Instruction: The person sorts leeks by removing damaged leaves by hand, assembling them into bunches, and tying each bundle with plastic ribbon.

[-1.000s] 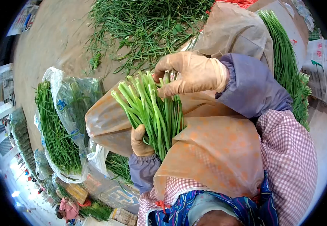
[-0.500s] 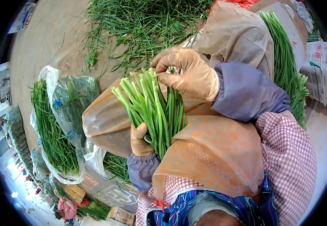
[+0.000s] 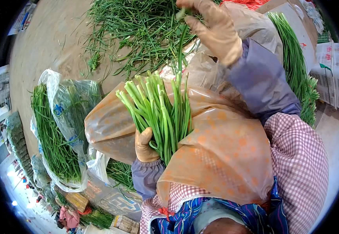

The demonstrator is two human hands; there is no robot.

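Observation:
My gloved left hand [image 3: 146, 145] is wrapped round a bunch of garlic scapes [image 3: 159, 113], held upright over my lap with the pale cut ends at the top. The lower part of the bunch is hidden behind the orange-spotted plastic apron [image 3: 224, 156]. My gloved right hand [image 3: 214, 31] is raised above and beyond the bunch, slightly blurred. Between its thumb and fingers is the pale end of a single garlic scape [image 3: 180, 50], which stretches down to the top of the bunch.
Ahead on the floor lies a heap of loose green trimmings [image 3: 138, 35]. An open plastic bag [image 3: 66, 117] of long green stalks stands at left. Another pile of green stalks [image 3: 290, 43] lies at right, near white crates [image 3: 331, 72]. A person [image 3: 68, 216] is far off at lower left.
My right hand has moved up and away from the top of the bunch, drawing one scape partly out. My left hand and the bunch have stayed still.

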